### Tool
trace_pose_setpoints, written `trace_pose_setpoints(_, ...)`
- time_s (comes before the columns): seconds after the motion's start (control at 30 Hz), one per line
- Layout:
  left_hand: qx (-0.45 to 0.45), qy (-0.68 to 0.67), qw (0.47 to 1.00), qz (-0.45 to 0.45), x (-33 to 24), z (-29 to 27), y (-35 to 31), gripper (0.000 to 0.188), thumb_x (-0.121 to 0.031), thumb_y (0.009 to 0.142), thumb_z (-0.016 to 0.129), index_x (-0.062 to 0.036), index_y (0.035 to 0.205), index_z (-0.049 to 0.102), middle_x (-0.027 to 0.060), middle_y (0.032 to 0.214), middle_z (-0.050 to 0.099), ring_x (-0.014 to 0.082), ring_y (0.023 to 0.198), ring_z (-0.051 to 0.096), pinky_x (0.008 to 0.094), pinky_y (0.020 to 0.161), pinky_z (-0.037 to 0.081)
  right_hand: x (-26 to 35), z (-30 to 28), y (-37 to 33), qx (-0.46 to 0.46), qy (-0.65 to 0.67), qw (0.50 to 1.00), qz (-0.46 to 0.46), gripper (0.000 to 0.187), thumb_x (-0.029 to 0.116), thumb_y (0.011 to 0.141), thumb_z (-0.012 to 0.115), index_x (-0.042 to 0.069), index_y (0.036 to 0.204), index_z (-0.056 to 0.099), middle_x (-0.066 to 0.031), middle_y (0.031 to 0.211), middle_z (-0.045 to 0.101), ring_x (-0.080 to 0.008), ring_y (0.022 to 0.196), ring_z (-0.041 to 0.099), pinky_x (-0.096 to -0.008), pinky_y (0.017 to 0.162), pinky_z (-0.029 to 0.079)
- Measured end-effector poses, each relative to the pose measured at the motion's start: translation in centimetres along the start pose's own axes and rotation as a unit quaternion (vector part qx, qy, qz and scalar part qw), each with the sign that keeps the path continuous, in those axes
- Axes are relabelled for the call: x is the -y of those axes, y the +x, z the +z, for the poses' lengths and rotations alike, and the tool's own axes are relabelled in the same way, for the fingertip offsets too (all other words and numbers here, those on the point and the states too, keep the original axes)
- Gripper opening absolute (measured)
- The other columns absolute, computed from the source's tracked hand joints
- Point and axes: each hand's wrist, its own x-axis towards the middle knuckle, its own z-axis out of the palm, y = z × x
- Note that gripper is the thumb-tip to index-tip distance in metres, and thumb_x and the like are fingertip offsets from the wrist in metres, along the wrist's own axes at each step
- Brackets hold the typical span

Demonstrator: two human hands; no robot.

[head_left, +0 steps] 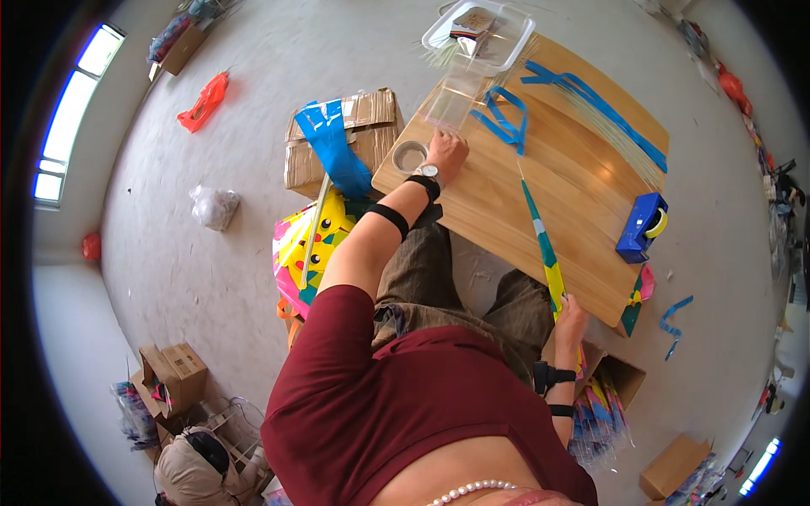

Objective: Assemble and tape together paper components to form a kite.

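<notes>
My right hand [572, 314], at the table's near right edge, is closed on the lower end of a narrow folded green and yellow kite-like strip [545, 247]. The strip slants up over the wooden table [582, 219], and a thin stick shows at its pointed tip. My left hand [447, 156] rests at the left side of the table with fingers bent down. It touches or nearly touches the near end of a clear plastic box [460, 93]; what the fingers hold, if anything, is hidden. Beside its wrist lies a roll of tape [410, 157].
Blue ribbon strips [504, 118] and thin sticks [620, 139] lie across the table. A blue tape dispenser [641, 228] stands at the right edge, a white tray [506, 42] at the far end. A cardboard box [371, 118] and colourful printed fabric [316, 240] are on the left.
</notes>
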Motion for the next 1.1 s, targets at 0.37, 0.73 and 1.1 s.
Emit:
trace_pose_setpoints(0.37, 0.007, -0.052, 0.993, 0.109, 3.1, 1.1, 3.6, 0.011, -0.012, 0.086, 0.066, -0.0106, 0.089, 0.076, 0.0122, 0.094, 0.073, 0.0309, 0.091, 0.073, 0.0403, 0.071, 0.056, 0.2, 0.3, -1.9, 0.056, 0.007, 0.995, 0.086, 0.02, 0.024, 0.103, 0.058, 0.006, 0.106, 0.067, -0.0251, 0.089, 0.065, -0.0461, 0.084, 0.064, -0.0509, 0.066, 0.049)
trace_pose_setpoints(0.73, 0.072, -0.129, 0.978, 0.149, 6.2, 2.3, 4.2, 0.022, -0.001, 0.079, 0.068, -0.0063, 0.1, 0.066, 0.0131, 0.107, 0.066, 0.0333, 0.107, 0.065, 0.0444, 0.089, 0.055, 0.3, -0.4, -2.5, 0.007, 0.051, 0.997, 0.062, 0.015, 0.018, 0.102, 0.058, 0.004, 0.1, 0.064, -0.0254, 0.084, 0.064, -0.0463, 0.08, 0.063, -0.0519, 0.062, 0.047)
trace_pose_setpoints(1.1, 0.053, -0.095, 0.989, 0.097, 4.1, 0.5, 4.6, 0.015, -0.006, 0.085, 0.062, -0.0066, 0.1, 0.066, 0.0118, 0.1, 0.069, 0.0329, 0.102, 0.067, 0.0445, 0.087, 0.054, -0.1, -0.7, -3.9, 0.004, 0.064, 0.995, 0.078, 0.018, 0.023, 0.102, 0.06, 0.007, 0.1, 0.066, -0.0249, 0.085, 0.065, -0.0466, 0.082, 0.063, -0.0511, 0.064, 0.049)
